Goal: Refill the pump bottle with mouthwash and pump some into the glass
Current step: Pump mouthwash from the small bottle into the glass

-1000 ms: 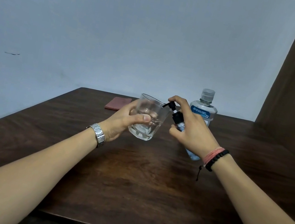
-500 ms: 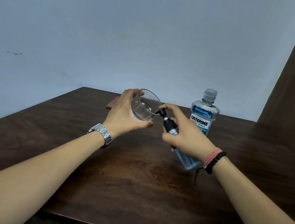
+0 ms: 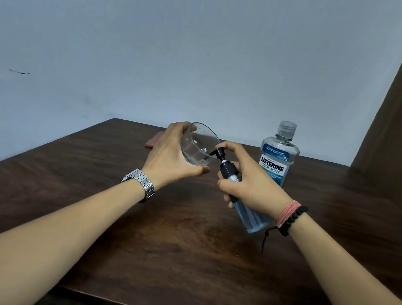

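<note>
A wristwatch (image 3: 139, 182) with a metal band sits on the left wrist. The left hand (image 3: 171, 156) grips the clear glass (image 3: 200, 144), fingers and thumb curled round it, holding it above the dark wooden table (image 3: 177, 255) and tilted so its mouth faces right. A pink flat item (image 3: 153, 141) lies on the table behind that hand. The black pump nozzle (image 3: 217, 153) reaches the glass's rim. The right hand (image 3: 253, 185) grips the pump bottle (image 3: 250, 218), tilted toward the glass, with the index finger laid over the pump head; blue liquid shows in the bottle's lower part. Bracelets (image 3: 290, 216) circle the right wrist. Behind, the capped mouthwash bottle (image 3: 277, 159) stands upright on the table, near the right hand
</note>
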